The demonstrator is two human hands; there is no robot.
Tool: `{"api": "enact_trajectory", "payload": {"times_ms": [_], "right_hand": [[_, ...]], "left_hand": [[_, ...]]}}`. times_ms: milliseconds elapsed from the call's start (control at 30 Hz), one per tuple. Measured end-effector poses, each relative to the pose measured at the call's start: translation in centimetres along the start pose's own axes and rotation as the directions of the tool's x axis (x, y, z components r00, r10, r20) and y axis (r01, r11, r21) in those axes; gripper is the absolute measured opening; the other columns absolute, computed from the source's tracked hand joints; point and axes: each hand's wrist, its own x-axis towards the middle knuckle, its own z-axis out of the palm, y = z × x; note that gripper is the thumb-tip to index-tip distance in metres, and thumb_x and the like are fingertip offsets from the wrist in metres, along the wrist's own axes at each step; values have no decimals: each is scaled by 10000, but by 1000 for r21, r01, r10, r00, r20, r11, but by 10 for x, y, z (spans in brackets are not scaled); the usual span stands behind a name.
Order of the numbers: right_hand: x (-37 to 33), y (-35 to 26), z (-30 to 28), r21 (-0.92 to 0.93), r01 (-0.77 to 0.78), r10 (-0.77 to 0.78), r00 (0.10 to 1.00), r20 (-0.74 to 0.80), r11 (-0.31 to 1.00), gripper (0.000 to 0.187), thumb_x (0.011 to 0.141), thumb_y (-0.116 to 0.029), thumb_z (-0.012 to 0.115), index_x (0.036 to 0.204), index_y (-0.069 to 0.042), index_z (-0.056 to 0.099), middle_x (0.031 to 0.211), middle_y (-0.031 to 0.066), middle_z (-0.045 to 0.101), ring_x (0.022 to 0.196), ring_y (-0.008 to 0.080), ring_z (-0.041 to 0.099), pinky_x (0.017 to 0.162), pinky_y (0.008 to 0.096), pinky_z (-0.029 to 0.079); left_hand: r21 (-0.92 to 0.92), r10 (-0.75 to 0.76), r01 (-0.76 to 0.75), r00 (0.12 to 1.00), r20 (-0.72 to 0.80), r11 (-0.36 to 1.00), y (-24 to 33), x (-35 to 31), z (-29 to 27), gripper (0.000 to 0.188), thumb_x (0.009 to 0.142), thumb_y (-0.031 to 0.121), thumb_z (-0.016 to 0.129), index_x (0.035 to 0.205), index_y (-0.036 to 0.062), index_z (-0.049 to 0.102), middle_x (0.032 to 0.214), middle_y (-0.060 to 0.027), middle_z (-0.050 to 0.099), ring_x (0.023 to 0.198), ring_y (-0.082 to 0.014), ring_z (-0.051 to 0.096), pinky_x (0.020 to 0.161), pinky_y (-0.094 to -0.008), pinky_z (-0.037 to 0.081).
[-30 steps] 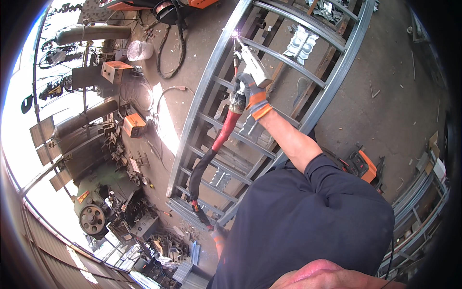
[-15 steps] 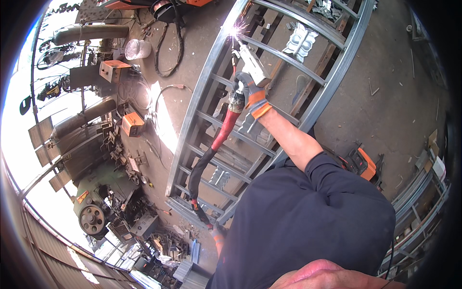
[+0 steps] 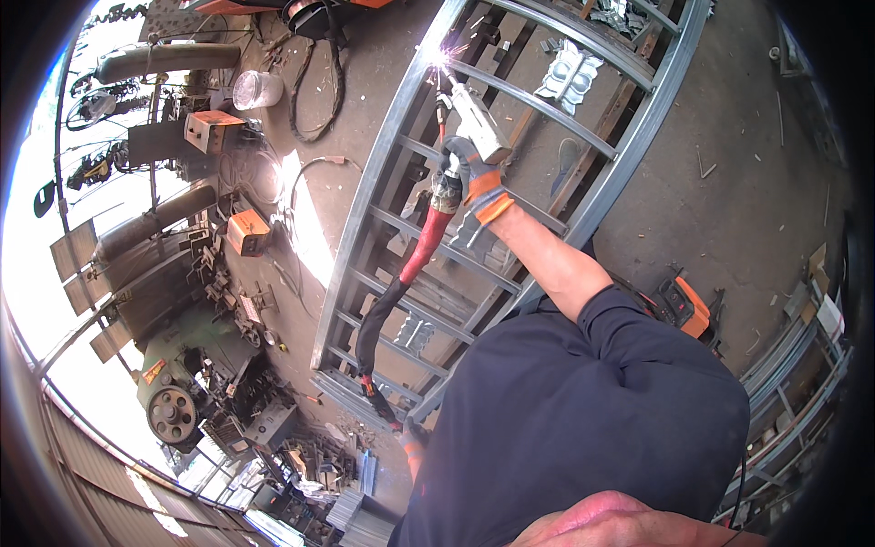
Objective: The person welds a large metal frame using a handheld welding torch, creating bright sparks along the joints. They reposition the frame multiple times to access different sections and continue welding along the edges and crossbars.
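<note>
A grey and orange glove covers my right hand, closed around the grip of a white and grey welding gun. The gun's tip meets a corner where a rung joins the left rail of a metal frame, and bright sparks fly there. From the gun's grip a thick red and black cable runs back over the frame to my left hand. That hand is gloved too, low beside my body, and closed on the cable; its fingers are partly hidden.
Ornamental metal panels show between the rungs. Orange machines and a white bucket stand at left, along with gas cylinders. A green machine with a wheel is lower left. Metal bars lie at right.
The sparks spread differently around the gun's tip. The gun and both hands have hardly moved; the view has shifted slightly.
</note>
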Motion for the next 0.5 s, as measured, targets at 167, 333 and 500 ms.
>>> {"api": "enact_trajectory", "payload": {"times_ms": [167,333,500], "right_hand": [[-3,-2,3,-12,8,-9,1000,-4,1000,144,897,-185,742,881,-91,634,724,24,598,573,129,580,534,289,516],[-8,-3,4,-4,-16,16,1000,-14,1000,144,891,-178,737,869,-85,629,722,19,591,571,120,577,520,286,512],[-7,-4,6,-56,-35,33,999,-29,998,143,908,-174,708,956,-46,668,744,15,601,576,111,578,520,264,512]], "left_hand": [[14,11,-11,1000,3,1000,-2,0,1,493,874,388,792,1216,84,608,746,-11,630,709,-209,648,632,-398,525],[41,32,-32,999,-1,999,0,-2,5,506,871,395,798,1214,76,606,741,-5,625,710,-200,646,632,-392,527],[-64,4,-4,1000,3,998,14,-4,-7,492,886,409,791,1169,54,598,712,-3,580,697,-193,627,618,-395,524]]}}
